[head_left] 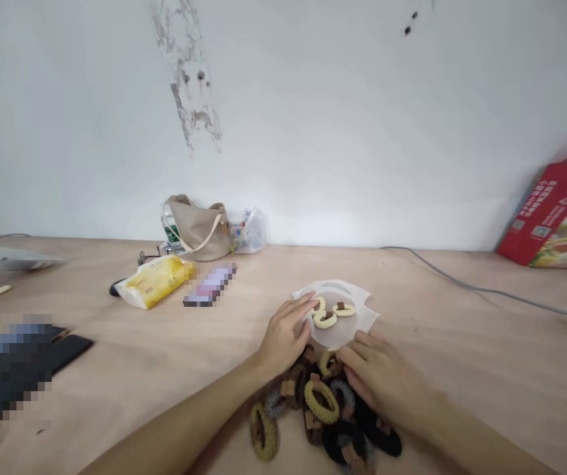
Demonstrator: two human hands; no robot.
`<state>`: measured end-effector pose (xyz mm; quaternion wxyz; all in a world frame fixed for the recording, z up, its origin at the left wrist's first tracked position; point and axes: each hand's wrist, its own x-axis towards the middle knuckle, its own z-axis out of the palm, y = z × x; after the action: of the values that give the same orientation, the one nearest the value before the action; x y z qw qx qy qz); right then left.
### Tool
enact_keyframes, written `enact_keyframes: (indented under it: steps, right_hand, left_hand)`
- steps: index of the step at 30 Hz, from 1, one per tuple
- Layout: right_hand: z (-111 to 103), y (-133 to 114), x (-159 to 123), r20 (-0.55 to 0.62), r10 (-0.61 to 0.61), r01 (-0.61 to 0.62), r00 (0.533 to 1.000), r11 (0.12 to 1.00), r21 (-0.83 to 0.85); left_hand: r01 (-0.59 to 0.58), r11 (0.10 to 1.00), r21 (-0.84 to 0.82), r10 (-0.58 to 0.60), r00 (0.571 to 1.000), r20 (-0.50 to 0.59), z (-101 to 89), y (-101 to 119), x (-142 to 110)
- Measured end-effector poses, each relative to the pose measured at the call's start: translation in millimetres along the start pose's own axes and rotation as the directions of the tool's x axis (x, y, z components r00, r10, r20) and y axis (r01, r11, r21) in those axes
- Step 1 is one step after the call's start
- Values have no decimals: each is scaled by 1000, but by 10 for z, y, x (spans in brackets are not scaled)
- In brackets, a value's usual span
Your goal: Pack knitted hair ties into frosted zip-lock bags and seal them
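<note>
The left hand [283, 336] lies half open, its fingertips [310, 302] at a cream hair tie [319, 305] on a white sheet [335, 288]; whether they grip it is hard to tell. Two more cream ties [325, 320] sit just beside it. Below, a heap of braided hair ties [323, 412] lies on the plywood table [115, 343], and the loosely curled right hand [377, 376] touches the heap.
</note>
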<state>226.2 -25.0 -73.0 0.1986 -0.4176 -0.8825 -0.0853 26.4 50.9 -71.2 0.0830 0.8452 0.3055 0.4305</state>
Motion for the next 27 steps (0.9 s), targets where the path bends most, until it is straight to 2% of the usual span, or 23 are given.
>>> enact_keyframes:
  steps: [13,19,23,27]
  right_hand:
    - [-68,25,-44,50,65,-64,997,998,-15]
    - [-262,19,-67,-110,65,-61,992,997,41]
    - [-330,46,-66,-241,121,-84,963,984,159]
    - [-312,57,-75,-262,164,-98,951,964,248]
  left_hand:
    - [61,998,-13,-61,998,11,-21,35,-21]
    - [54,998,-15,-54,998,19,-78,137,-34]
    - [62,998,-2,-62,998,11,-93,276,-69]
    - [86,996,33,-87,996,21,-106,442,-118]
